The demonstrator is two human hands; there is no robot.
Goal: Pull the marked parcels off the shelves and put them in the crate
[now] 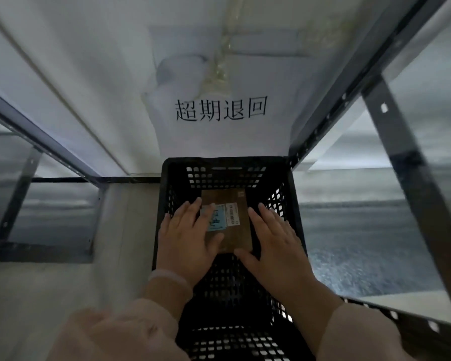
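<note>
A brown cardboard parcel (pixel 236 227) with a blue label and a white barcode sticker sits inside the black perforated crate (pixel 294 194). Both my hands reach down into the crate. My left hand (pixel 186 235) lies flat over the parcel's left side, partly covering the blue label. My right hand (pixel 270 241) presses against the parcel's right edge, thumb at its near corner. Whether the parcel rests on the crate floor I cannot tell.
A white sheet with black printed characters (pixel 220 110) hangs on the wall above the crate. Grey metal shelving frames stand at the left (pixel 37 142) and the right (pixel 401 152). Pale floor lies left of the crate.
</note>
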